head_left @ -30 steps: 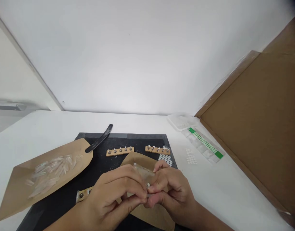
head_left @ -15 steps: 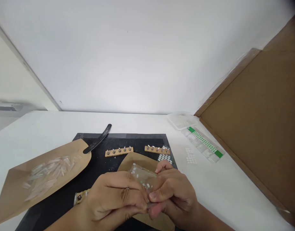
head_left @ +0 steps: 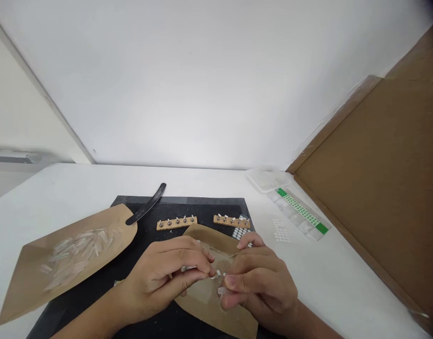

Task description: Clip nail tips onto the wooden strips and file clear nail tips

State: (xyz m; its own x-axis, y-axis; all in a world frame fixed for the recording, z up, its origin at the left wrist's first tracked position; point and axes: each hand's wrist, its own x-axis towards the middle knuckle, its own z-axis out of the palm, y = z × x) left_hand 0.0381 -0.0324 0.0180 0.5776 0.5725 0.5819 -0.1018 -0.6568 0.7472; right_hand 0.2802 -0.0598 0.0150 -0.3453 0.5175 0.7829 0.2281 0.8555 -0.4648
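My left hand is closed in a pinch. Small white pieces show by its fingertips, but I cannot tell just what lies between them. Across from it, my right hand grips a small clear plastic bag, which holds a few white bits. A pale, translucent piece shows at the right thumb. Under both hands lies a brown paper pouch with a clear front. Beyond them are two wooden strips with metal studs, the left strip and the right strip, each carrying small white pieces.
A black mat covers the white table. On the left, a kraft pouch holds clear nail tips, with a black curved nail file against it. White oval stickers, a green-and-clear package and a cardboard wall are on the right.
My hands have moved apart at the fingertips, the left going left and up, the right slightly right. More of the pouch beneath now shows, and the view has shifted slightly.
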